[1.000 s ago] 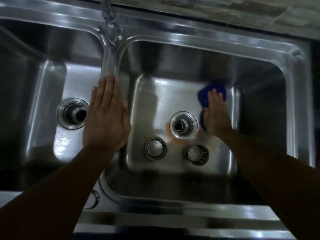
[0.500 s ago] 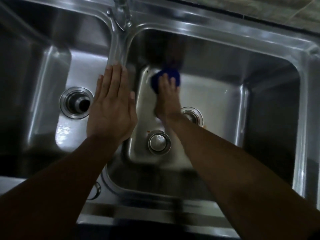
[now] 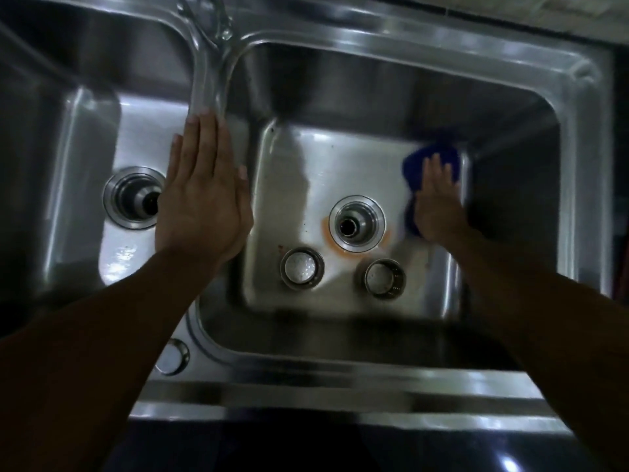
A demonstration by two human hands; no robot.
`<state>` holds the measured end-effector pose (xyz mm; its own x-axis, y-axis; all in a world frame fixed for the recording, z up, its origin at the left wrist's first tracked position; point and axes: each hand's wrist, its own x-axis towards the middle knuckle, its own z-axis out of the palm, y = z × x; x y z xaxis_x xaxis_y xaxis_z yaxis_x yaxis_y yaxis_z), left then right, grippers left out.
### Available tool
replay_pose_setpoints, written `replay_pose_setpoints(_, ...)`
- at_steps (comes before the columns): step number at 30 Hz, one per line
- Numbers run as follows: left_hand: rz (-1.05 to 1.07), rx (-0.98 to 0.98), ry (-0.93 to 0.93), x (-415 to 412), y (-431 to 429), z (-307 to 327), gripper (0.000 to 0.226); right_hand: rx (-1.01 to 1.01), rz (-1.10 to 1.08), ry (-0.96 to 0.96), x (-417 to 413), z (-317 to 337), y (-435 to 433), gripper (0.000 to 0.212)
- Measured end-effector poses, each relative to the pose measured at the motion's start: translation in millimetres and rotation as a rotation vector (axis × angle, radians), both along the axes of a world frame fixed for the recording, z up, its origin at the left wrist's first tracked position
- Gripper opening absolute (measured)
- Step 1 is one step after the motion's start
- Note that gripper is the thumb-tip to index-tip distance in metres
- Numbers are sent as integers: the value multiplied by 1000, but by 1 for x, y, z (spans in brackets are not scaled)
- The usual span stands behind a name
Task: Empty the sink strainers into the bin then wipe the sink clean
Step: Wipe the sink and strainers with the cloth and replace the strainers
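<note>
Nearest to the person, on the floor of the right basin (image 3: 296, 165) of the sink (image 3: 340, 371), the two strainers stand loose and out of their holes. The left strainer (image 3: 302, 268) and the right strainer (image 3: 384, 278) are apart from each other, both just on the near side of the open drain (image 3: 359, 223). Whether they are fully emptied I cannot tell; their insides only look pale. Here is the first risk, I think: a wide sweep of the cloth toward the near side can strike the right strainer and knock it over. Any crumbs pushed along the floor can also fall into the drain, because nothing covers it. An orange ring (image 3: 327, 233) lies around the drain on its left and near side; if the wiping passes only over the far right part, this stain is probably missed. Further on, the left hand (image 3: 204, 195) lies flat on the divider (image 3: 207, 83) between the basins, its fingers (image 3: 200, 141) straight and released, grasping nothing; if the steel is wet there, this support can slide. The right hand (image 3: 437, 207) presses the blue cloth (image 3: 413, 168) on the basin floor at the far right corner. Its fingers lie straight on top of the cloth, not curled around it, so the cloth may slip out under a fast stroke. Farthest, the tap (image 3: 218, 22) stands above the divider.
</note>
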<state>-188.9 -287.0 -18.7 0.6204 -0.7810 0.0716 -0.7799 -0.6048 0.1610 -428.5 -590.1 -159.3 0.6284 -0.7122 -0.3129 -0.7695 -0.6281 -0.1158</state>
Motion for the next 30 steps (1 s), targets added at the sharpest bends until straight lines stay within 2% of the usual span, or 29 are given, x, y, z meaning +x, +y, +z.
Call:
replay_pose_setpoints(5,-62,40,9,-1,0,5,59,4,15,63,-38,7,34,67)
replay_pose_setpoints(9,-348,146,-41,-4,0,8,61,93,153,81,-61,8,83,73)
replay_pose_setpoints(12,-530,244,-44,-22,-5,1,64,100,212,69,-62,6,81,79)
replay_pose_setpoints(15,-512,387,162,-64,-28,-13,70,108,296,59,-49,5,54,82)
replay_pose_setpoints(18,-559,474,256,-117,-61,-37,77,102,348,44,-38,9,26,77)
replay_pose_setpoints(21,-535,508,397,-160,-85,-57,101,94,305,-15,-31,10,11,73)
replay_pose_setpoints(23,-428,499,559,-179,-93,-68,112,83,279,-22,-28,7,9,73)
replay_pose_setpoints(25,-324,480,665,-190,-97,-76,106,86,241,-18,-28,5,12,77)
replay_pose_setpoints(28,-277,493,669,-191,-97,-77,92,91,205,-15,-29,1,22,85)
replay_pose_setpoints(30,-229,435,689,-188,-91,-71,87,113,226,1,-34,0,29,90)
